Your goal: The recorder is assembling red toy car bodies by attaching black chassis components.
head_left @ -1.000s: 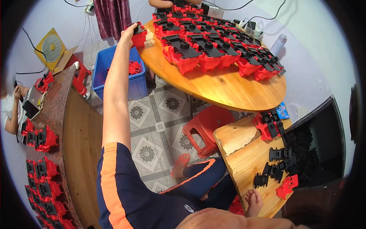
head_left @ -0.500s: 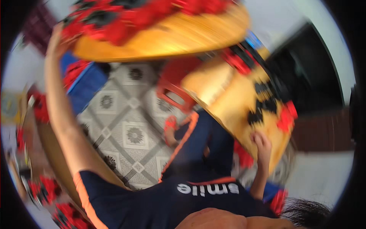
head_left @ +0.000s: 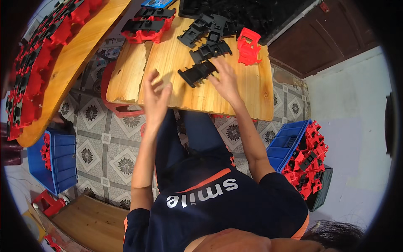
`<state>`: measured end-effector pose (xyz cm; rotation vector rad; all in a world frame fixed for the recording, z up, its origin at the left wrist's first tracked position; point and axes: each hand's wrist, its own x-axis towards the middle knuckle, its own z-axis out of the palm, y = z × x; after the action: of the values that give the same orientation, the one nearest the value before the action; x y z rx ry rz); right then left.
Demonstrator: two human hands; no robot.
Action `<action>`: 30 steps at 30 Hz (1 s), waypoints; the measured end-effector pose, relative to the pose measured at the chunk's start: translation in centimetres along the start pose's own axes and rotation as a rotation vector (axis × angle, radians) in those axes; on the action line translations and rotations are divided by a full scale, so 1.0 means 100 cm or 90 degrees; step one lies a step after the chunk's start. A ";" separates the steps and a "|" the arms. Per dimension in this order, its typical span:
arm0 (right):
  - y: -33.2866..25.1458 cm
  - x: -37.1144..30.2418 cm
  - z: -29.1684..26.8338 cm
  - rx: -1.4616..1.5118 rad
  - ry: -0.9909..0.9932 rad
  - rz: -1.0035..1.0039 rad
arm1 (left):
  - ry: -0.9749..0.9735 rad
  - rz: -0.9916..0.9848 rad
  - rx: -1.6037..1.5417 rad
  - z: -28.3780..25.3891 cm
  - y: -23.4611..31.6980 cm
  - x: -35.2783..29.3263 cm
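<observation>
My left hand [head_left: 157, 100] is above the near edge of the small wooden table [head_left: 163, 59], its fingers loosely bent and apart, with nothing in them. My right hand [head_left: 226, 83] reaches over the table, fingers spread, beside the right end of a black plastic part [head_left: 196, 74]. Whether the fingertips touch that part I cannot tell. Just beyond lies another black plastic part [head_left: 210, 51], with several more like it behind. A red plastic frame [head_left: 249, 46] lies to the right of these. At the table's far left is a red piece with black parts fitted on it [head_left: 149, 25].
On the left, a wooden table [head_left: 69, 69] carries rows of red-and-black pieces. A blue crate [head_left: 63, 164] stands below it. Another blue crate [head_left: 289, 138] at the right is heaped with red pieces. A large black tray [head_left: 260, 17] of black parts lies beyond the small table.
My body and view have turned rightward to face the small table. My left hand has left the pieces on the larger table and come over the small one; my right hand has reached forward and opened.
</observation>
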<state>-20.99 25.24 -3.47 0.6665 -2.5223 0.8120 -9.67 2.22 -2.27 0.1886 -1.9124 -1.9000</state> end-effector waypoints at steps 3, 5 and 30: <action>0.006 -0.005 0.005 0.023 -0.122 -0.020 | -0.004 -0.055 0.017 0.026 -0.034 -0.002; -0.002 -0.006 -0.007 -0.010 -0.002 -0.077 | 0.038 -0.016 0.084 0.024 -0.045 -0.002; -0.009 0.089 0.006 -0.090 0.087 -0.011 | 0.028 -0.222 -0.480 0.005 0.023 -0.092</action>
<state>-27.76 21.39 0.94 0.5648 -2.4202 0.6428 -1.21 6.44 -1.90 0.3331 -1.0626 -2.6736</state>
